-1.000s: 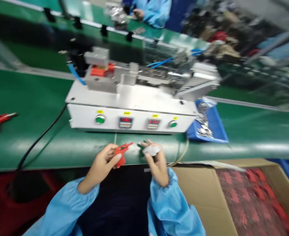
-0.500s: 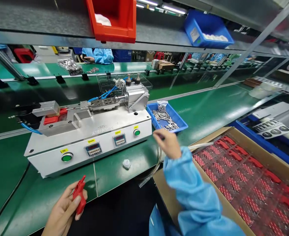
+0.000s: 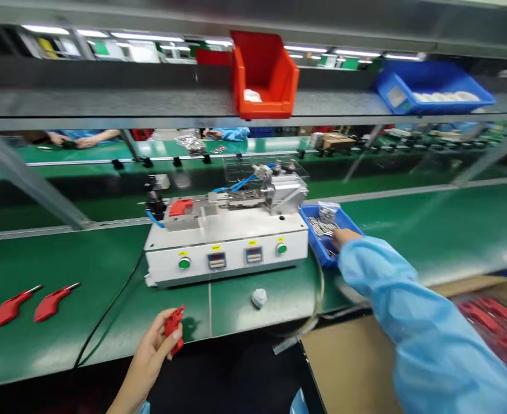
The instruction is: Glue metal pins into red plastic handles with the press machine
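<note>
My left hand point(image 3: 160, 339), low and in front of the bench edge, is closed around a red plastic handle point(image 3: 174, 329). My right hand point(image 3: 345, 236) reaches into a blue bin point(image 3: 317, 250) of small metal pins point(image 3: 321, 226); its fingertips are hidden and blurred. Between the hands stands a white bench machine point(image 3: 227, 236) with green buttons and small displays. Another red handle point(image 3: 180, 207) sits in the fixture at its left end. Two red handles with metal shafts, a left one point(image 3: 10, 309) and a right one point(image 3: 53, 303), lie on the green bench.
A small whitish lump point(image 3: 259, 297) rests before the machine. At right is a cardboard box point(image 3: 352, 356) with red handles point(image 3: 490, 322). A shelf overhead carries an orange-red bin point(image 3: 268, 106) and a blue bin point(image 3: 434, 103). A black cable point(image 3: 115, 305) crosses the bench. Co-workers' hands point(image 3: 76, 140) show behind.
My right hand has moved from the bin's front edge into the bin. My left hand still holds the red handle. The view has swung left, bringing the two handles on the bench into sight.
</note>
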`<state>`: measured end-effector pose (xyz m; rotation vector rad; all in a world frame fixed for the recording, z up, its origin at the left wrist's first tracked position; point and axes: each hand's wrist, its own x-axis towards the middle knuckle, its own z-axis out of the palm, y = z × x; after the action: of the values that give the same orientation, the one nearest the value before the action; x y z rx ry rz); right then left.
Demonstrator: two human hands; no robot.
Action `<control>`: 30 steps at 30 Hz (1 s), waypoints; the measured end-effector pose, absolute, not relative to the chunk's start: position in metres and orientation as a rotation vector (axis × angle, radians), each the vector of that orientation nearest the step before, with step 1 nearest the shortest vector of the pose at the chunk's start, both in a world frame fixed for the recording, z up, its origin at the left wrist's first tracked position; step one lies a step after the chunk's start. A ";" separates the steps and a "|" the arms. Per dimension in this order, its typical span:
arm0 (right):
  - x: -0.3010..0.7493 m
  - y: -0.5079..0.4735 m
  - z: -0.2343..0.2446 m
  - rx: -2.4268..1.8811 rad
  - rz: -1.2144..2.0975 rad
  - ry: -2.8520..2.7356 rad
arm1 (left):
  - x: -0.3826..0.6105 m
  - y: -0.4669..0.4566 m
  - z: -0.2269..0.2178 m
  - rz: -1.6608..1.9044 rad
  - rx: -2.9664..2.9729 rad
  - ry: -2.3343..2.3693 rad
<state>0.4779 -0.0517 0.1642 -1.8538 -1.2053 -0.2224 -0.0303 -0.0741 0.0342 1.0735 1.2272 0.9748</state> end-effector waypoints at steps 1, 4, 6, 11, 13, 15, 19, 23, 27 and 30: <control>0.475 -0.041 0.172 -1.871 -0.156 -1.244 | -0.034 -0.072 0.034 0.986 1.088 1.244; 0.453 -0.018 0.198 -1.827 0.017 -1.394 | -0.044 -0.059 0.035 1.028 1.127 1.281; 0.423 -0.006 0.211 -1.638 0.075 -1.558 | -0.047 -0.047 0.039 1.032 1.184 1.260; 0.304 0.062 0.217 -1.186 0.179 -2.006 | -0.035 -0.003 0.074 1.077 1.553 1.190; 0.262 0.104 0.216 -1.168 0.149 -2.065 | -0.026 0.014 0.093 1.100 1.742 1.207; 0.234 0.142 0.216 -1.297 0.075 -2.109 | -0.021 0.027 0.112 1.124 1.880 1.261; 0.220 0.176 0.215 -1.490 -0.042 -2.200 | -0.025 0.042 0.138 1.164 1.953 1.386; 0.229 0.179 0.212 -1.487 -0.117 -2.289 | -0.034 0.060 0.155 1.216 1.984 1.400; 0.228 0.179 0.214 -1.517 -0.121 -2.323 | -0.036 0.074 0.166 1.263 1.992 1.415; 0.226 0.177 0.215 -1.548 -0.130 -2.348 | -0.040 0.075 0.164 1.264 1.978 1.432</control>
<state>0.2257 0.1771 0.2146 -1.5483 -2.3484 -0.1301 -0.0400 0.0747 0.1638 1.9783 1.4317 1.2644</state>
